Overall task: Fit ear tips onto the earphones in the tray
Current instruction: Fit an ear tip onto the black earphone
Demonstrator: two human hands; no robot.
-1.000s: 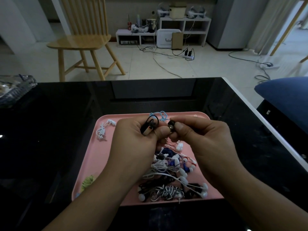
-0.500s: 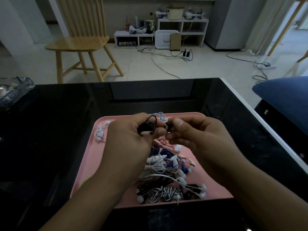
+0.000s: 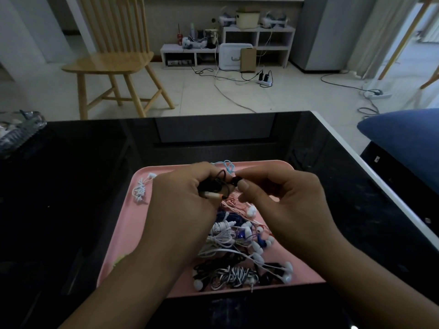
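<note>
A pink tray [image 3: 123, 238] lies on the black table and holds a tangle of wired earphones [image 3: 235, 248] in white, blue, black and striped cords. Above the tray's far half, my left hand [image 3: 183, 198] grips a bundled black earphone cable [image 3: 217, 184] with a pale plug end. My right hand [image 3: 282, 200] pinches the small black earbud [image 3: 235, 181] of that cable between thumb and forefinger, right beside the left fingers. A small white earphone bundle [image 3: 141, 189] sits apart at the tray's far left, and a light blue cord [image 3: 228, 165] peeks out behind my hands.
The black glossy table [image 3: 71, 186] has a white edge on the right. A clear glass dish [image 3: 19, 129] stands at the far left. Beyond the table are a wooden chair [image 3: 114, 60], a low white shelf and floor cables. A blue cushion [image 3: 403, 136] is at right.
Both hands have stayed together over the tray. The left hand turned the black cable bundle slightly, and the right fingertips shifted on the earbud, now covering its shiny end.
</note>
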